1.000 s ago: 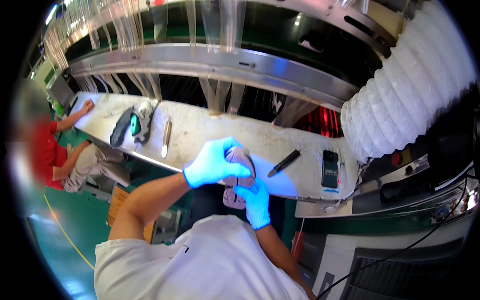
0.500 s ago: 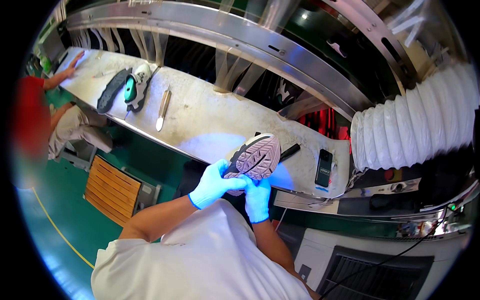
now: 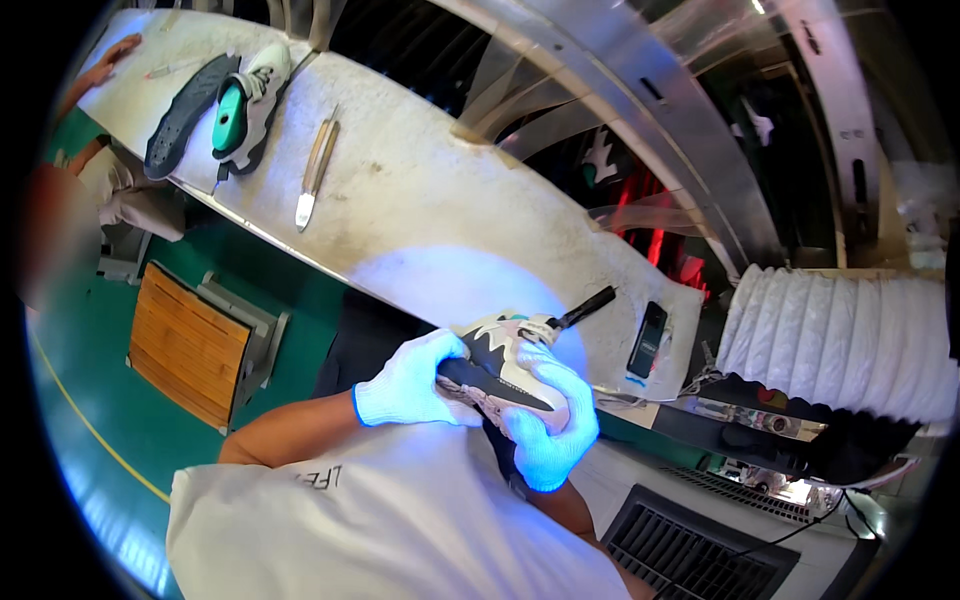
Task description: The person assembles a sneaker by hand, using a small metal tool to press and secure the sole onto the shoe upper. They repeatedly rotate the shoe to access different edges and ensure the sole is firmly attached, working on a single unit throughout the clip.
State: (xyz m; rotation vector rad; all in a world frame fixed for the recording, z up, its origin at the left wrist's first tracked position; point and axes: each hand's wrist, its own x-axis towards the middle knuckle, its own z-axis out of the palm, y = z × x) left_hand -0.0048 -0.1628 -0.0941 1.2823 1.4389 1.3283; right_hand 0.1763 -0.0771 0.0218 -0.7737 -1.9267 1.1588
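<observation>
Between my two white-gloved hands I hold a sneaker (image 3: 500,365) in cream, dark grey and pale pink, just off the bench's front edge. My left hand (image 3: 412,382) grips it at the left end, thumb on top. My right hand (image 3: 556,415) wraps round its right end, fingers over the upper and thumb low by the sole. The shoe's side faces up; most of its sole is turned away. Blue-white light falls on the gloves and the bench behind. Just beyond the shoe, a black stick-like tool (image 3: 588,306) lies on the bench.
On the pale bench (image 3: 400,170) lie a phone (image 3: 648,340), a knife-like hand tool (image 3: 317,175), a sneaker with a green insert (image 3: 250,105) and a dark sole (image 3: 190,118). A ribbed white duct (image 3: 840,340) stands right. A wooden-topped stool (image 3: 190,345) and another person's hand (image 3: 112,58) are left.
The sneaker has been turned from sole facing up to its side and upper showing. My right hand has shifted to its right end. The whole view has tilted and swung right.
</observation>
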